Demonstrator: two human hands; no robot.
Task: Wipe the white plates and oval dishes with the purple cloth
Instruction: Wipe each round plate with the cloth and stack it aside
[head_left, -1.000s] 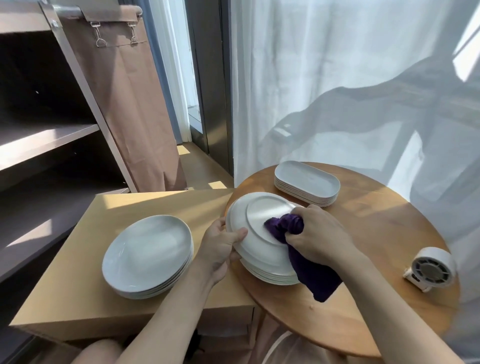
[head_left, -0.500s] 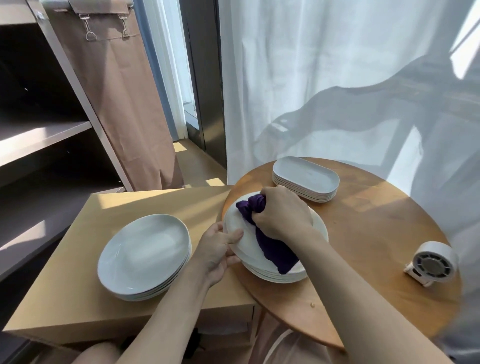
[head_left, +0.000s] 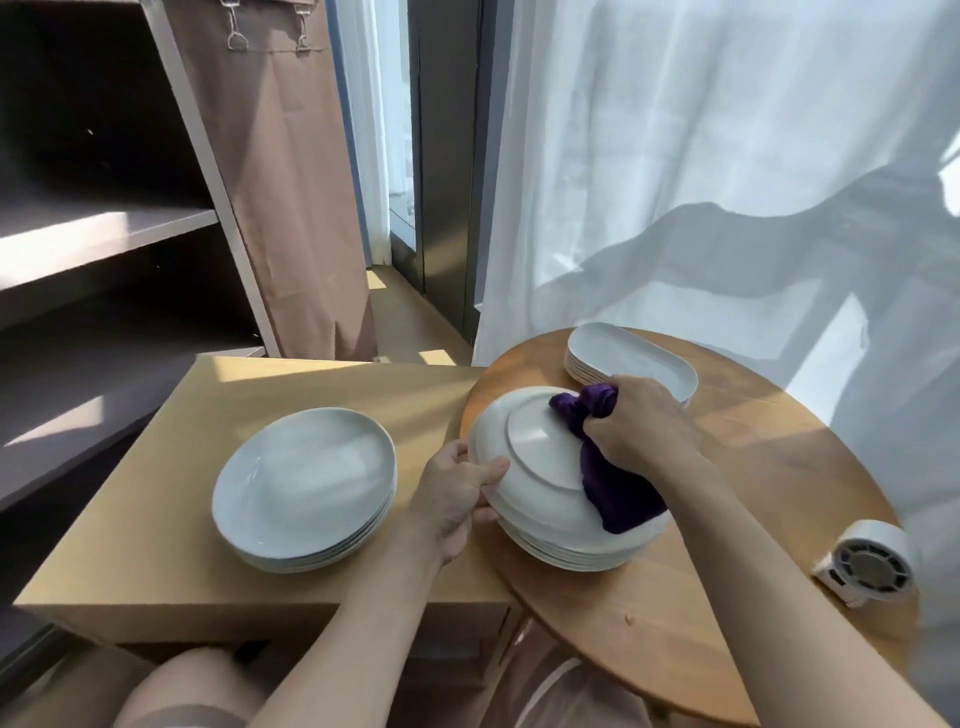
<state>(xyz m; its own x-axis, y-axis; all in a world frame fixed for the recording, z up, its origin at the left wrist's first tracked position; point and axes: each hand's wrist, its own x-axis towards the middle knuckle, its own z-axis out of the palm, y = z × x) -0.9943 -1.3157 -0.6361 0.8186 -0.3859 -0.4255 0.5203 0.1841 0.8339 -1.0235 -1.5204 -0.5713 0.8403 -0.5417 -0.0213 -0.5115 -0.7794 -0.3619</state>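
An upside-down white plate (head_left: 535, 457) tops a stack of plates (head_left: 566, 551) on the round wooden table (head_left: 727, 571). My left hand (head_left: 457, 493) grips this top plate by its left rim. My right hand (head_left: 644, 431) is closed on the bunched purple cloth (head_left: 608, 478), pressing it on the plate's far right side; the cloth's tail hangs over the near right edge. A stack of white oval dishes (head_left: 623, 358) sits behind my right hand. Another stack of white plates (head_left: 306, 488), right side up, rests on the tan box (head_left: 156, 519) to the left.
A small white fan-like device (head_left: 867, 561) lies at the table's right edge. Dark shelves (head_left: 104, 234) and a brown hanging cover (head_left: 296, 182) stand at left, a sheer white curtain (head_left: 701, 182) behind the table. My knees (head_left: 171, 691) show below the box.
My right hand swept the cloth from the plate's near right side across its middle to the far right edge. The left hand kept its hold on the rim.
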